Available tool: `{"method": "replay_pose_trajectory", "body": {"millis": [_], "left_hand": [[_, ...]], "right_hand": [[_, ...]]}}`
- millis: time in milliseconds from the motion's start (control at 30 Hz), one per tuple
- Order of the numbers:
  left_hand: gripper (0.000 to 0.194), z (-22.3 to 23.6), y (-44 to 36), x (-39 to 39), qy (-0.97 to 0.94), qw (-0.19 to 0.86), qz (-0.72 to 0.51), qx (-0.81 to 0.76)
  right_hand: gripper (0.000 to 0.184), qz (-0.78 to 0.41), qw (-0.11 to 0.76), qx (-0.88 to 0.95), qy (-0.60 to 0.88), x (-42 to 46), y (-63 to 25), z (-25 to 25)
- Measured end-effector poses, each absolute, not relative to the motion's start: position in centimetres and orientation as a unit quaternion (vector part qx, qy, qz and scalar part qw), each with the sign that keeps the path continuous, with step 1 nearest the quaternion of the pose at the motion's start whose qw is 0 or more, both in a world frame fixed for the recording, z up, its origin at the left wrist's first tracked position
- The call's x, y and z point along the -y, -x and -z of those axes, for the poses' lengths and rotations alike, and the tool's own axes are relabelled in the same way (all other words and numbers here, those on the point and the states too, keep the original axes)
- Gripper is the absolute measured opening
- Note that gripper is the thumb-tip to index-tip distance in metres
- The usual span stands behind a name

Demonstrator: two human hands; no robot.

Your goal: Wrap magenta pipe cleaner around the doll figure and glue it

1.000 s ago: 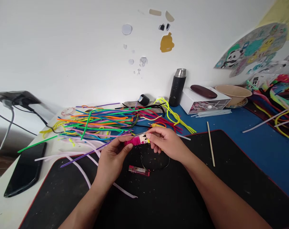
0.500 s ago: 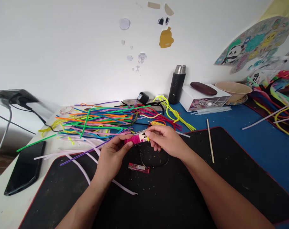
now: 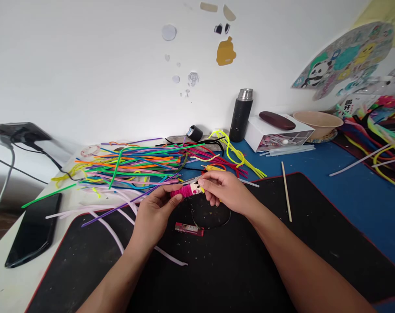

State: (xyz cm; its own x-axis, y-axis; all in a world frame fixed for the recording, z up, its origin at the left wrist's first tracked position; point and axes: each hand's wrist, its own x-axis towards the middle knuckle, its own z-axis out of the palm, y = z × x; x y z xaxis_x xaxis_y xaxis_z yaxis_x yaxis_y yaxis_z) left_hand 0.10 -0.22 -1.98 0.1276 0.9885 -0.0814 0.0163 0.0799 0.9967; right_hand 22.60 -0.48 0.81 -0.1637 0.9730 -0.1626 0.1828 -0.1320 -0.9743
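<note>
Between my hands is a small pipe-cleaner figure (image 3: pixel 187 190), with a magenta coiled body and a white end that has dark, pink and yellow bits. My left hand (image 3: pixel 154 213) pinches the magenta end between thumb and fingers. At the white end, my right hand (image 3: pixel 225 189) is closed, its thumb and forefinger on the tip; part of the figure is hidden behind them. Below the hands, a red lighter (image 3: pixel 189 229) lies on the black mat (image 3: pixel 236 269). Just behind them is a heap of coloured pipe cleaners (image 3: pixel 141 163).
Right of my hands lies a wooden stick (image 3: pixel 286 191). A black thermos (image 3: pixel 242 115), a white box (image 3: pixel 278 132) and a beige bowl (image 3: pixel 318 124) stand along the wall. A black phone (image 3: pixel 34 230) is at the left, with more pipe cleaners (image 3: pixel 376 134) far right.
Both hands hold the figure in nearly the same pose. The whole view has shifted very slightly; nothing else visibly moved.
</note>
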Motion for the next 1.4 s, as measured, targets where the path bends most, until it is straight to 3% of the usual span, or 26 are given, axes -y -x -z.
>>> {"method": "replay_pose_trajectory", "body": {"millis": [867, 1400], "left_hand": [[0.045, 2.13, -0.35, 0.12, -0.525, 0.551, -0.434, -0.483], [0.044, 1.55, -0.84, 0.38, -0.494, 0.596, -0.436, -0.458]], "right_hand": [[0.025, -0.528, 0.368, 0.548, 0.534, 0.47, -22.6, -0.82], [0.035, -0.562, 0.391, 0.513, 0.518, 0.29, -22.4, -0.53]]}}
